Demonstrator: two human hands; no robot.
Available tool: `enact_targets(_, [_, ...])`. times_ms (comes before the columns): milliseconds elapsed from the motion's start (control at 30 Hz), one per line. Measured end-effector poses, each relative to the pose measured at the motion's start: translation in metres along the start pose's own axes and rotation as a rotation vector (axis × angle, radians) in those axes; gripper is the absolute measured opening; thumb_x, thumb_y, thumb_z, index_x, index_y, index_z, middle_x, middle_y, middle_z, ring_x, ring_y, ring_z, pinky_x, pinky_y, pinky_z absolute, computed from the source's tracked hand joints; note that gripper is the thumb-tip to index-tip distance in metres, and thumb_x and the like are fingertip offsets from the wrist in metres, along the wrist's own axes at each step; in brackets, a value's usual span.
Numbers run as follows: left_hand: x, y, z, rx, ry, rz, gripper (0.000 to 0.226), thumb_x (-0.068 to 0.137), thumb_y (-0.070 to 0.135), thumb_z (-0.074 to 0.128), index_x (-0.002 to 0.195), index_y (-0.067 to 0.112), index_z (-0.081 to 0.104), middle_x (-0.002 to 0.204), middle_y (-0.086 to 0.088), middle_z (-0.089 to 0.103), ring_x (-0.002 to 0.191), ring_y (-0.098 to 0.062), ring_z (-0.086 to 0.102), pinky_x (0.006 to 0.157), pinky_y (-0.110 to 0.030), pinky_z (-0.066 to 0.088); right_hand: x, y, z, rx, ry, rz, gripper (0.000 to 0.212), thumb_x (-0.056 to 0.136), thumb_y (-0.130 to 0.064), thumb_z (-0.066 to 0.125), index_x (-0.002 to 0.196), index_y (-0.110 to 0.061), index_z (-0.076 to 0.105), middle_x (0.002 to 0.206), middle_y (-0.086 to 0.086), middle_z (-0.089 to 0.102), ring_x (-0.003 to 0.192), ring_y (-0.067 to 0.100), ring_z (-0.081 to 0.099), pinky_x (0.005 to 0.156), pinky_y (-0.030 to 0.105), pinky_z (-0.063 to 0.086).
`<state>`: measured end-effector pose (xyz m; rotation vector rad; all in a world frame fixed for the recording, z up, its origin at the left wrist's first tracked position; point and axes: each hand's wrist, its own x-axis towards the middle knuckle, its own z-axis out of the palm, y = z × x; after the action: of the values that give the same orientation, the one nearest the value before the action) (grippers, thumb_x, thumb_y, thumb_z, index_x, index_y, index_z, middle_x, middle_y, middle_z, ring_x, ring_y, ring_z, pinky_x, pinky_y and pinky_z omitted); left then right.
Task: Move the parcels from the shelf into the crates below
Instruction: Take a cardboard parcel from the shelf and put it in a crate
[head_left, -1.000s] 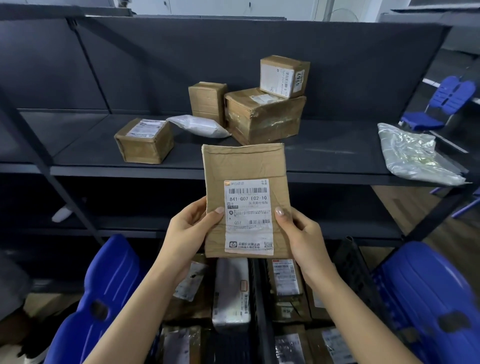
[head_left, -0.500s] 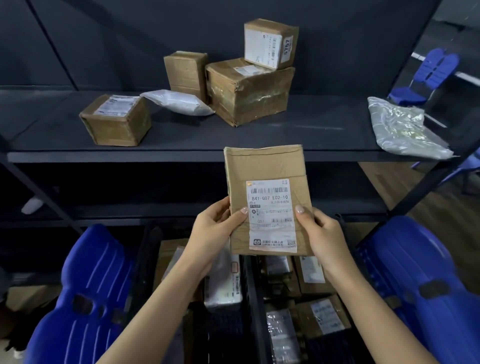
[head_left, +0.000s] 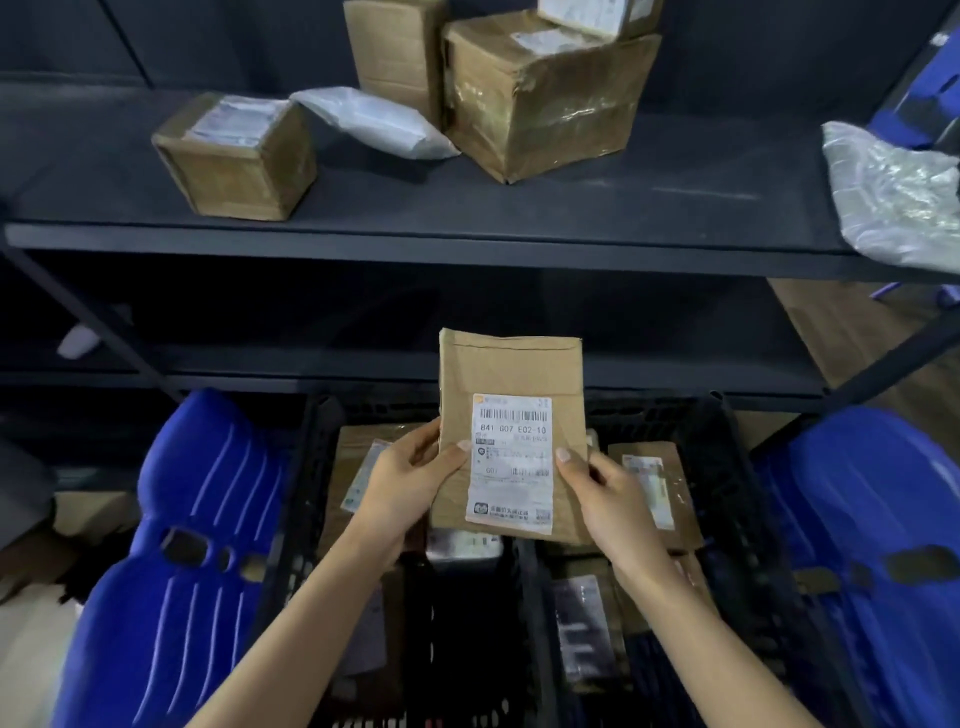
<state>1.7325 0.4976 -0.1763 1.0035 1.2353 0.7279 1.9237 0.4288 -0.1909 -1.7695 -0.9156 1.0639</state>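
I hold a flat brown paper parcel (head_left: 511, 374) with a white label upright over two black crates. My left hand (head_left: 410, 480) grips its left edge and my right hand (head_left: 602, 491) its right edge. The left crate (head_left: 311, 467) and the right crate (head_left: 737, 467) hold several parcels. On the shelf (head_left: 467, 239) above sit a small brown box (head_left: 239, 166), a white soft bag (head_left: 374, 122), a large taped box (head_left: 550, 98), a tall box (head_left: 395, 47) behind, and a silvery bag (head_left: 898, 197) at the right.
Blue plastic chair seats flank the crates, one at the left (head_left: 171, 571) and one at the right (head_left: 872, 545). A lower dark shelf (head_left: 260, 364) runs behind the held parcel. Diagonal shelf braces cross at both sides.
Both hands have lowered the flat parcel from in front of the shelf edge to just above the crates. The view has tilted downward.
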Motion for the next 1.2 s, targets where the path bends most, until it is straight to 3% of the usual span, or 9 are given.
enact_targets(133, [0.008,-0.021,-0.03,-0.002,0.095,-0.067,0.036,0.084,0.022,0.071,0.119,0.019,0.065,0.1,0.0,0.075,0.09,-0.019,0.072,0.077,-0.036,0.059,0.011,0.013,0.039,-0.021,-0.067,0.028,0.012,0.093,-0.043,0.053,0.094,-0.037,0.064,0.08,-0.033,0.067,0.08,-0.019,0.059,0.062,0.002,0.042])
enact_targets(233, [0.014,-0.036,-0.051,0.018,0.117,-0.107,0.036,0.087,0.02,0.068,0.122,0.017,0.063,0.104,-0.003,0.073,0.094,-0.021,0.07,0.087,-0.042,0.056,0.018,0.025,0.066,-0.034,-0.122,0.055,0.016,0.094,-0.041,0.054,0.103,-0.033,0.065,0.091,-0.026,0.067,0.085,-0.014,0.059,0.066,0.006,0.042])
enact_targets(433, [0.019,-0.07,-0.077,0.021,0.104,-0.184,0.039,0.088,0.02,0.065,0.126,0.015,0.059,0.112,-0.006,0.071,0.104,-0.024,0.067,0.096,-0.045,0.05,0.019,0.051,0.098,-0.117,-0.18,0.146,0.01,0.094,-0.043,0.053,0.101,-0.037,0.057,0.08,-0.039,0.053,0.075,-0.028,0.051,0.062,-0.002,0.039])
enact_targets(567, [0.002,-0.102,-0.075,-0.034,0.095,-0.261,0.037,0.086,0.017,0.067,0.123,0.013,0.06,0.11,-0.007,0.072,0.098,-0.023,0.07,0.087,-0.04,0.056,-0.006,0.073,0.096,-0.18,-0.155,0.212,0.046,0.095,-0.047,0.049,0.132,-0.021,0.054,0.112,-0.023,0.055,0.111,-0.002,0.051,0.082,0.013,0.037])
enact_targets(767, [-0.035,-0.151,-0.063,-0.03,0.068,-0.383,0.041,0.079,0.021,0.071,0.119,0.018,0.063,0.111,-0.004,0.072,0.106,-0.026,0.066,0.099,-0.05,0.047,-0.057,0.11,0.091,-0.314,-0.118,0.306,0.054,0.095,-0.047,0.046,0.137,-0.014,0.048,0.127,-0.003,0.061,0.092,-0.002,0.05,0.061,0.001,0.037])
enact_targets(833, [-0.044,-0.164,-0.061,-0.002,0.062,-0.39,0.039,0.083,0.014,0.068,0.122,0.012,0.061,0.112,-0.007,0.071,0.109,-0.026,0.064,0.102,-0.05,0.044,-0.068,0.12,0.09,-0.332,-0.108,0.372,0.054,0.095,-0.045,0.047,0.136,-0.009,0.048,0.127,0.002,0.06,0.101,0.006,0.054,0.06,0.003,0.036])
enact_targets(967, [-0.053,-0.184,-0.058,0.083,-0.003,-0.389,0.033,0.087,0.011,0.066,0.12,0.012,0.062,0.111,-0.002,0.072,0.109,-0.021,0.064,0.099,-0.038,0.048,-0.081,0.14,0.088,-0.33,-0.145,0.47,0.057,0.097,-0.042,0.046,0.142,-0.008,0.04,0.14,0.003,0.052,0.128,0.019,0.048,0.08,0.012,0.031])
enact_targets(1067, [-0.055,-0.195,-0.055,0.17,-0.01,-0.356,0.031,0.087,0.005,0.064,0.118,0.005,0.061,0.105,-0.002,0.071,0.105,-0.019,0.065,0.087,-0.022,0.05,-0.086,0.151,0.089,-0.364,-0.158,0.496,0.056,0.099,-0.037,0.045,0.144,-0.007,0.035,0.143,0.005,0.049,0.132,0.021,0.045,0.086,0.016,0.03])
enact_targets(1200, [-0.054,-0.213,-0.052,0.216,0.007,-0.409,0.027,0.087,0.002,0.064,0.113,0.002,0.061,0.108,-0.013,0.07,0.108,-0.027,0.063,0.097,-0.039,0.048,-0.088,0.163,0.097,-0.442,-0.137,0.464,0.049,0.1,-0.028,0.044,0.145,-0.011,0.033,0.141,0.003,0.05,0.127,0.02,0.049,0.091,0.02,0.037])
